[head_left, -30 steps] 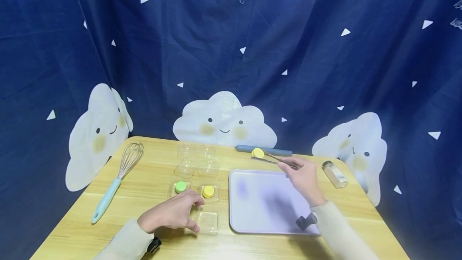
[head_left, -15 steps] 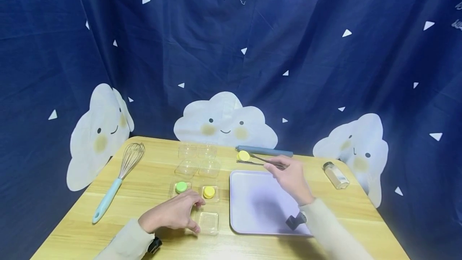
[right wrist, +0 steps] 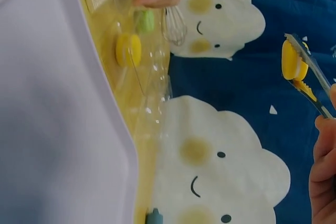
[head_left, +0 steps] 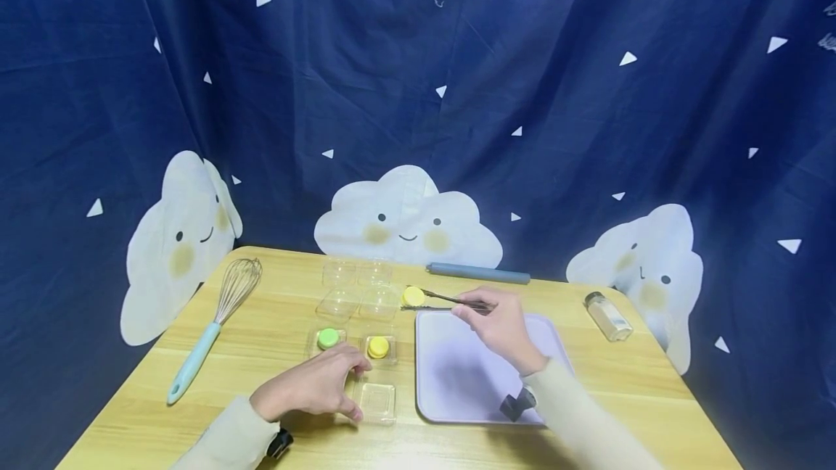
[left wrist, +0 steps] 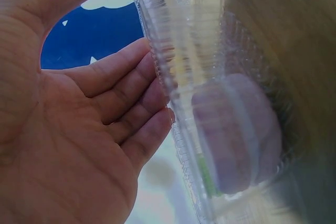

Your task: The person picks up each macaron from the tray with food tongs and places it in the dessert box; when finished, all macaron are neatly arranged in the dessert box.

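A clear plastic macaron box [head_left: 376, 403] lies with its lid folded back. Among its compartments are a green macaron [head_left: 328, 339] and a yellow macaron [head_left: 378, 347]. The left wrist view also shows a purplish macaron [left wrist: 236, 135] inside, which the left hand hides from the head view. My left hand [head_left: 316, 383] is at the box's left side, its extended fingertips touching the rim. My right hand [head_left: 499, 325] grips slim tongs [head_left: 437, 297] above the far side of the tray. Between the tongs' tips another yellow macaron [head_left: 414, 297] is held, right of the lid.
The lilac tray [head_left: 457, 405] lies right of the box. Behind it is a blue rolling pin [head_left: 477, 273]. A whisk [head_left: 215, 325] lies at the left and a black-capped jar [head_left: 607, 316] at the right. The dark blue curtain [head_left: 418, 93] hangs behind the table.
My right hand has moved left and slightly nearer, taking the tongs and the yellow macaron from over the rolling pin towards the box. The left hand has stayed in place.
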